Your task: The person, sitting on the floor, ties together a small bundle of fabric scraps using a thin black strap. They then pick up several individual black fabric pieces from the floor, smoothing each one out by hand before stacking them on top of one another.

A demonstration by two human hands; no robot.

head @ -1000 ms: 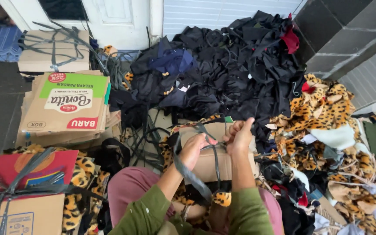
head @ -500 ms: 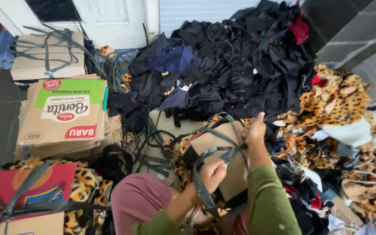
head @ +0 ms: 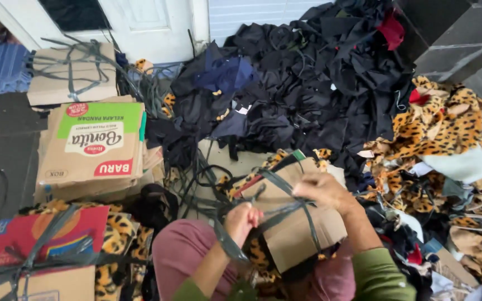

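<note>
Head view: I tie the cardboard bundle [head: 299,231], low centre of the frame.
My left hand [head: 244,220] grips the grey strap [head: 277,214] closed; my right hand [head: 322,189] presses the crossing, fingers curled. I should keep the strap tight while knotting.

You've got olive-green sleeves pushed up your forearms, bare left hand [head: 242,220] and right hand [head: 323,190], and dusty-pink trousers [head: 177,251] on.

Two hands [head: 241,220], perhaps four cardboard bundles [head: 294,223], one black cloth heap [head: 308,83].
</note>
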